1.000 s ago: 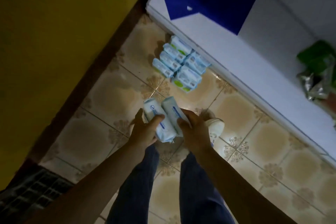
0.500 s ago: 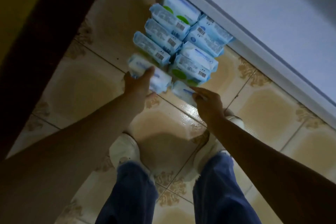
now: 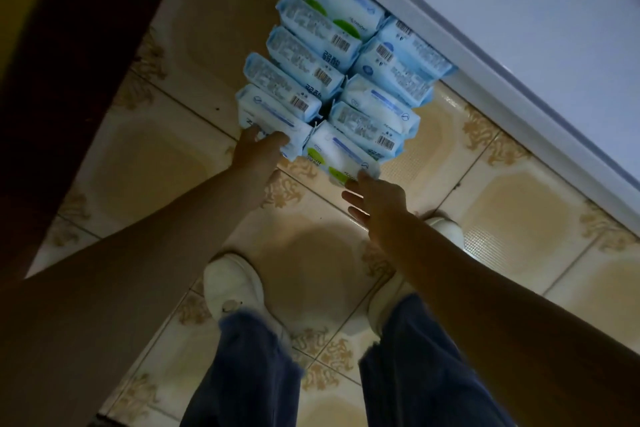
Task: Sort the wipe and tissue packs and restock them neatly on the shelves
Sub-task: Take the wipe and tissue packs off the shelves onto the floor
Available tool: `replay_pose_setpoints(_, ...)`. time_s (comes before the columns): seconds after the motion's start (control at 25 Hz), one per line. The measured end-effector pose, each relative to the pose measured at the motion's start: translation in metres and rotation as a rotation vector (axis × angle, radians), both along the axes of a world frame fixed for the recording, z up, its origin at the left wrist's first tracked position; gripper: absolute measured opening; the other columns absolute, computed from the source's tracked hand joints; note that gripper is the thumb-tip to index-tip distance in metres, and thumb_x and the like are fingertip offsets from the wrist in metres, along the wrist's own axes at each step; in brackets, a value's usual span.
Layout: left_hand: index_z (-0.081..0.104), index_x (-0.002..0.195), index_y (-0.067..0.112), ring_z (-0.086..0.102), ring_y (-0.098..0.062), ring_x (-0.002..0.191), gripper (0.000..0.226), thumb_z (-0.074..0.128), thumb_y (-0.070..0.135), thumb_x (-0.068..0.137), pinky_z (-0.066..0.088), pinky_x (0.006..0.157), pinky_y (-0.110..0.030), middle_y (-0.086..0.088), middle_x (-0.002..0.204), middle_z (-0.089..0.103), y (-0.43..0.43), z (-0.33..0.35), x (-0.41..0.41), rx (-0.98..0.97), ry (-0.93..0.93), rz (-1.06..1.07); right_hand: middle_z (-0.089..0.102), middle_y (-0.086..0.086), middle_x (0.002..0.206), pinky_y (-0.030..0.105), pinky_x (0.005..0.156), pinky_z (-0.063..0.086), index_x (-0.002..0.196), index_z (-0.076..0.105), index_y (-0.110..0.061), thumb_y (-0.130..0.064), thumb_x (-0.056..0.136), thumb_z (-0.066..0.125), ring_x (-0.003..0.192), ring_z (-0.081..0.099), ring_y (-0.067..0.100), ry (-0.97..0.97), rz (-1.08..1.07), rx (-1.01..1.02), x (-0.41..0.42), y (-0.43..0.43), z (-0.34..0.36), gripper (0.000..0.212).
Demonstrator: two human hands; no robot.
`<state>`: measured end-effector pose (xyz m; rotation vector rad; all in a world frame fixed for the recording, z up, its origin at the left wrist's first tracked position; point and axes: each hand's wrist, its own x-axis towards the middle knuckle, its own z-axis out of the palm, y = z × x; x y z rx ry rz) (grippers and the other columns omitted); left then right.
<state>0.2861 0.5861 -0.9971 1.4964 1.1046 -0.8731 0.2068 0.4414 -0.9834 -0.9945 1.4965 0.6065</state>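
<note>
Wipe packs (image 3: 343,73) sit in two rows on tiled floor (image 3: 519,218), far end against white ledge (image 3: 485,45). Left hand (image 3: 258,152) is on the near end of nearest left-row pack (image 3: 273,121); gripping or pushing, can't tell. Right hand (image 3: 379,199) has fingers spread, one fingertip touching nearest right-row pack (image 3: 341,152).

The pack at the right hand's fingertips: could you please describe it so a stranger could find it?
On the tiled floor beside the white ledge, wipe packs lie in two rows. It is the nearest pack of the right row, touched by the right hand. Unlike its neighbours, it shows green round marks.
</note>
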Motion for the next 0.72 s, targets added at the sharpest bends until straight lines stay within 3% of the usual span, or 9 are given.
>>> replay_pose_setpoints(0.12, 0.037, 0.144, 0.026, 0.057, -0.02, 0.106, 0.058, 0.059, 0.02, 0.091, 0.047, 0.076, -0.03, -0.007, 0.133, 0.054, 0.001, 0.005, 0.001, 0.029, -0.025, -0.07, 0.065, 0.012, 0.121, 0.029, 0.078, 0.052, 0.121, 0.055, -0.001, -0.019, 0.1, 0.048, 0.106, 0.065, 0.025, 0.039, -0.031, 0.084, 0.008, -0.011, 0.005, 0.029)
replay_pose_setpoints(0.24, 0.037, 0.145, 0.022, 0.053, -0.022, 0.122, 0.057, 0.058, 0.015, 0.092, 0.046, 0.1, -0.036, -0.009, 0.141, 0.049, 0.002, 0.012, 0.001, 0.028, -0.054, -0.127, 0.054, 0.022, 0.133, 0.037, 0.098, 0.045, 0.13, 0.05, 0.001, -0.015, 0.101, 0.045, 0.119, 0.057, 0.03, 0.052, -0.013, 0.125, 0.011, -0.021, 0.018, 0.034)
replay_pose_setpoints(0.36, 0.036, 0.145, 0.018, 0.049, -0.021, 0.126, 0.057, 0.058, 0.014, 0.093, 0.041, 0.106, -0.036, -0.008, 0.143, 0.046, -0.005, 0.041, -0.002, 0.018, -0.082, -0.195, 0.048, 0.029, 0.135, 0.041, 0.107, 0.038, 0.131, 0.046, 0.007, -0.016, 0.099, 0.049, 0.105, 0.063, 0.031, 0.046, 0.133, 0.049, 0.008, -0.029, 0.037, 0.04)
replay_pose_setpoints(0.44, 0.034, 0.146, 0.018, 0.047, -0.019, 0.127, 0.058, 0.059, 0.017, 0.093, 0.042, 0.099, -0.028, -0.002, 0.144, 0.044, -0.011, 0.075, -0.004, 0.05, -0.126, -0.342, 0.057, 0.018, 0.131, 0.038, 0.103, 0.042, 0.133, 0.047, -0.001, -0.026, 0.096, 0.055, 0.114, 0.059, 0.03, 0.038, 0.468, -0.105, 0.003, -0.035, 0.061, 0.045)
replay_pose_setpoints(0.52, 0.029, 0.149, 0.019, 0.042, -0.02, 0.131, 0.065, 0.06, 0.024, 0.092, 0.04, 0.093, -0.023, -0.002, 0.148, 0.04, -0.013, 0.122, -0.005, 0.201, -0.256, -0.707, 0.057, 0.005, 0.129, 0.034, 0.096, 0.043, 0.136, 0.042, -0.013, -0.039, 0.092, 0.058, 0.118, 0.055, 0.025, -0.035, 0.842, -0.273, 0.001, -0.042, 0.102, 0.054)
replay_pose_setpoints(0.64, 0.013, 0.153, 0.019, 0.015, -0.026, 0.146, 0.08, 0.06, 0.033, 0.09, 0.019, 0.117, -0.044, -0.006, 0.16, 0.017, -0.011, 0.211, -0.003, 0.501, -0.59, -1.342, 0.038, 0.008, 0.149, 0.042, 0.108, 0.033, 0.148, 0.026, -0.016, -0.045, 0.09, 0.058, 0.135, 0.037, 0.026, -0.211, 1.292, -0.511, 0.004, -0.053, 0.19, 0.072)
replay_pose_setpoints(0.72, 0.011, 0.153, 0.018, 0.01, -0.029, 0.147, 0.089, 0.066, 0.033, 0.084, 0.008, 0.116, -0.052, -0.007, 0.161, 0.012, -0.01, 0.269, 0.004, 0.632, -0.794, -1.515, 0.019, 0.009, 0.159, 0.044, 0.117, 0.02, 0.152, 0.015, -0.017, -0.049, 0.091, 0.055, 0.145, 0.019, 0.026, -0.306, 1.477, -0.675, 0.012, -0.057, 0.244, 0.08)
